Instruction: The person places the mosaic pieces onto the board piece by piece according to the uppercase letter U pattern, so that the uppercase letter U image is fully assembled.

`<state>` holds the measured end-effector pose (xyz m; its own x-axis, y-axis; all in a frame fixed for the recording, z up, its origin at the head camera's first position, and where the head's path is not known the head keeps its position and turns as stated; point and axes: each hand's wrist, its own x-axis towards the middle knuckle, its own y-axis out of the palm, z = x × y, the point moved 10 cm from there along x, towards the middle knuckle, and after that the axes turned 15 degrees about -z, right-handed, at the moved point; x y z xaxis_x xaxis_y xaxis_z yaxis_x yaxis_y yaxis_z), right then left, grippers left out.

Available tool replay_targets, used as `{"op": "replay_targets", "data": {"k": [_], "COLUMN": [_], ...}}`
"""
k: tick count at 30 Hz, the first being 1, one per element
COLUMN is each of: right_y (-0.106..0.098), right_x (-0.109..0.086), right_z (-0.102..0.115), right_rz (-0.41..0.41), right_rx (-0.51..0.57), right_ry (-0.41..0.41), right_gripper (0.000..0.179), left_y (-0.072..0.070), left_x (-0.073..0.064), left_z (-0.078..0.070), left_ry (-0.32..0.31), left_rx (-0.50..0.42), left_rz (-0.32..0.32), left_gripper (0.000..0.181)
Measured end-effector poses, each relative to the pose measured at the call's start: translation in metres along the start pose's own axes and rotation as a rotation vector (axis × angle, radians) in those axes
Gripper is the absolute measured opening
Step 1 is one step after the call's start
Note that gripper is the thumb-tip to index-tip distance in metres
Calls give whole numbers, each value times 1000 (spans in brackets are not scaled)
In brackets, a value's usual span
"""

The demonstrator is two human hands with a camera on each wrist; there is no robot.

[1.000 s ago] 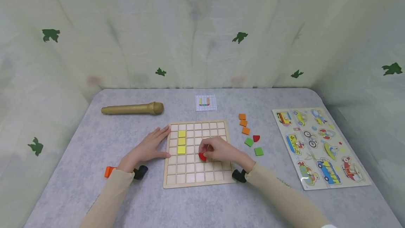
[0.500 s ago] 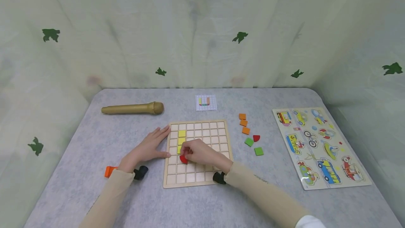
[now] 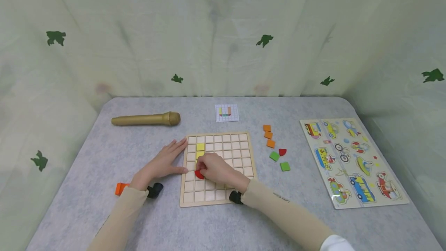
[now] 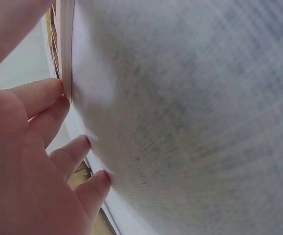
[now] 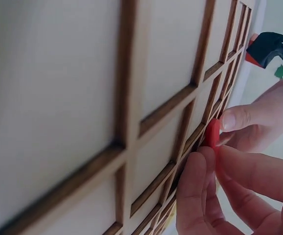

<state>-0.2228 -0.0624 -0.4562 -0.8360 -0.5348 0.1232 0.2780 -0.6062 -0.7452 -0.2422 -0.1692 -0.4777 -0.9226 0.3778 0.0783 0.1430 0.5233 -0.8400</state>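
Observation:
My right hand (image 3: 217, 168) pinches a red quarter-circle tile (image 3: 199, 174) between thumb and fingers, low over the wooden grid board (image 3: 217, 203). In the right wrist view the red tile (image 5: 212, 133) stands close to the grid's ridges. A column of yellow tiles (image 3: 200, 147) lies in the board's second column, its lower part behind my right hand. My left hand (image 3: 163, 162) rests at the board's left edge with fingers spread. The left wrist view shows fingertips (image 4: 53, 90) against the board's side and others on the table.
Right of the board lie several orange tiles (image 3: 268, 135), two green tiles (image 3: 285, 166) and a red quarter-circle (image 3: 282, 152). A pattern card (image 3: 227, 118), a gold microphone (image 3: 146, 120), a picture puzzle (image 3: 352, 162) and an orange object (image 3: 120, 189) also lie on the table (image 3: 167, 227).
My right hand has carried the red quarter-circle tile leftward across the board to just below the yellow column. The left hand has stayed in place.

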Motion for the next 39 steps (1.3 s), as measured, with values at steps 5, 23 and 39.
{"op": "replay_targets", "data": {"k": [5, 23, 39], "right_y": [-1, -4, 0], "right_x": [-2, -15, -20], "right_z": [-1, 5, 8], "right_rz": [3, 71, 127], "right_rx": [-2, -43, -29], "right_ry": [3, -173, -213], "right_gripper": [11, 28, 33], "left_y": [0, -1, 0], "left_x": [0, 1, 0], "left_z": [0, -1, -3], "left_ry": [5, -12, -2], "left_rx": [2, 6, 7], "left_rz": [-3, 6, 6], "left_gripper": [92, 91, 91]}}
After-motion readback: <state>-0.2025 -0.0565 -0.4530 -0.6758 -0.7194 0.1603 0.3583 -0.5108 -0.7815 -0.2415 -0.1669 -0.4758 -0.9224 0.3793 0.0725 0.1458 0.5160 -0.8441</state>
